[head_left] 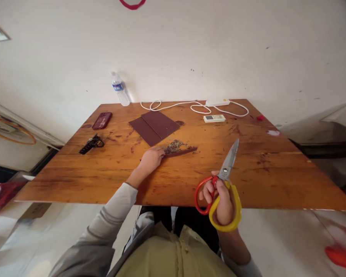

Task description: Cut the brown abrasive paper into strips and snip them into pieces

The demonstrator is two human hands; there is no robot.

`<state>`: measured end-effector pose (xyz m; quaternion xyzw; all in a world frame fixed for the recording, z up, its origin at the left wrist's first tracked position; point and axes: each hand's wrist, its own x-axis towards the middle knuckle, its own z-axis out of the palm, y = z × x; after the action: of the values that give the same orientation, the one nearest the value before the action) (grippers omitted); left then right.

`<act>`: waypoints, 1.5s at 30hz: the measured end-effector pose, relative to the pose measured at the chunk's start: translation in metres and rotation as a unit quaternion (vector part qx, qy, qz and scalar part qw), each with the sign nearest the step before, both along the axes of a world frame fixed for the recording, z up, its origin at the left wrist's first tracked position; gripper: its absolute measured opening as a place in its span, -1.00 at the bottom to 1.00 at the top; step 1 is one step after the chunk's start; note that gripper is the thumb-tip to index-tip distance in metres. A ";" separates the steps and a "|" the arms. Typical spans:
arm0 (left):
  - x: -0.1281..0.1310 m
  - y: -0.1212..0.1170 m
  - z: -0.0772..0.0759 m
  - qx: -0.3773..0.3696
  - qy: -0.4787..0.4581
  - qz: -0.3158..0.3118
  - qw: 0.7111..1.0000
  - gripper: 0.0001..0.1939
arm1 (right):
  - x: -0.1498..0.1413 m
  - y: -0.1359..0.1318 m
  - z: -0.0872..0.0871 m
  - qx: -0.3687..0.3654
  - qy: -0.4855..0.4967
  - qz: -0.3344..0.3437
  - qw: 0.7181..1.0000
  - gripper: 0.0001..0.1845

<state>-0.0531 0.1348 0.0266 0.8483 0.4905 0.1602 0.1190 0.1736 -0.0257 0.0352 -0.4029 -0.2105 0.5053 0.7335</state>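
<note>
One brown strip (180, 152) is pinched by the left hand (152, 159); tugging it could scatter loose shreds (175, 146); the right hand (223, 204) grips scissors (230, 158).

The wooden surface (167, 188) bears a black object (90, 145) at frame left, brown sheets (161, 126), a strip (184, 152) and scraps (174, 146) near centre, a remote (214, 118) right of centre.

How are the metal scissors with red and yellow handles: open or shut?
Shut: on the scissors, the blades lie together, ending in one tip.
</note>
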 end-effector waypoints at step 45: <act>0.050 -0.174 -0.020 -0.328 -0.674 0.168 0.641 -0.72 | -0.039 -0.084 -0.078 -0.034 -0.108 0.232 0.966 -0.51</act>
<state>-0.0029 -0.0387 0.0064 0.3140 0.4296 0.5333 0.6576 0.1347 -0.1098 -0.0427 -0.4201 -0.3589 0.6216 0.5552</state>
